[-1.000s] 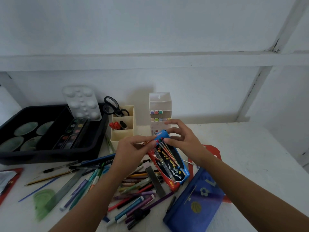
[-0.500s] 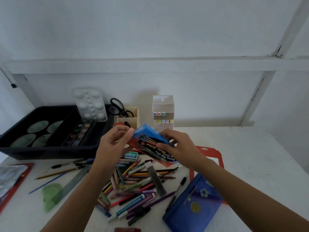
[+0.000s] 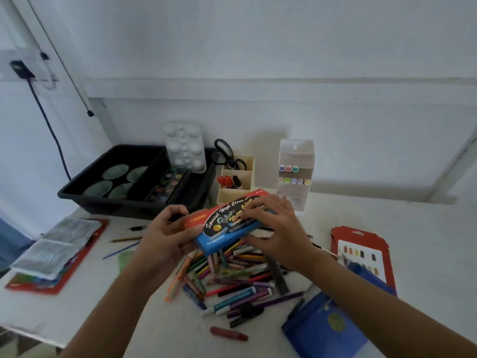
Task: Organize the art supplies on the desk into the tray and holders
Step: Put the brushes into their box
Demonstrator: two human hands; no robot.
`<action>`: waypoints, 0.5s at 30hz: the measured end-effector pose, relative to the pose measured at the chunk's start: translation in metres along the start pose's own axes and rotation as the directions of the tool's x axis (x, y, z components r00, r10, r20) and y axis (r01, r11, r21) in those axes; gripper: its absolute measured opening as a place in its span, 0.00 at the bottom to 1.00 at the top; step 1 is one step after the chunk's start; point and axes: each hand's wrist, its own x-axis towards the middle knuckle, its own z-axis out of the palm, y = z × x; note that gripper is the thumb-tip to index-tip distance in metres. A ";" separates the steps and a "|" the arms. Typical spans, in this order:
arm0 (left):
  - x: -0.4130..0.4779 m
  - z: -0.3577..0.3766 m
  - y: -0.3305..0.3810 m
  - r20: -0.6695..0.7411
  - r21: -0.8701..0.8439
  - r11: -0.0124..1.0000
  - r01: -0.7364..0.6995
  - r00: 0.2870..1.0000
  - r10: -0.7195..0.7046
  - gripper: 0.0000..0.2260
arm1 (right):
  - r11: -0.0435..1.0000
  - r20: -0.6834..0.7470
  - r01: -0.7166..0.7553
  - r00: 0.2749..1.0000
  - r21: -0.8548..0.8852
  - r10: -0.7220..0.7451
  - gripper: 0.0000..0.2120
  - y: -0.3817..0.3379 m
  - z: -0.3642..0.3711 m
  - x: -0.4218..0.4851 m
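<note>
Water-colour pen box (image 3: 227, 226), red and blue, is held in the air over the pile of pens (image 3: 232, 275) on the bench (image 3: 387, 228), just in front of the cream holder (image 3: 232, 196) and the black tray (image 3: 108, 205). The left hand (image 3: 165, 236) has its grip curled round the box's left end. The right hand (image 3: 278, 228) has its grip clamped on the right half, fingers spread across the front. They hide the right end and some of the lettering. The blue pouch (image 3: 322, 329) is cut off by the lower edge.

A red-and-blue marker box (image 3: 219, 228) tilts, held above the scattered pens (image 3: 240, 277).
</note>
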 end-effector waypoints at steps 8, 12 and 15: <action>-0.008 -0.073 0.019 0.012 -0.014 0.997 -0.075 0.997 0.075 0.14 | 0.850 0.085 -0.377 0.924 0.368 0.373 0.24 -0.028 0.029 0.035; 0.014 -0.118 0.029 0.024 -0.048 0.995 -0.088 0.996 0.090 0.14 | 0.657 0.101 -0.537 0.809 0.529 0.579 0.20 -0.036 0.062 0.080; 0.037 -0.148 0.036 0.047 -0.046 0.993 -0.106 0.993 0.108 0.15 | 0.474 0.196 -0.644 0.693 0.601 0.694 0.19 -0.041 0.092 0.114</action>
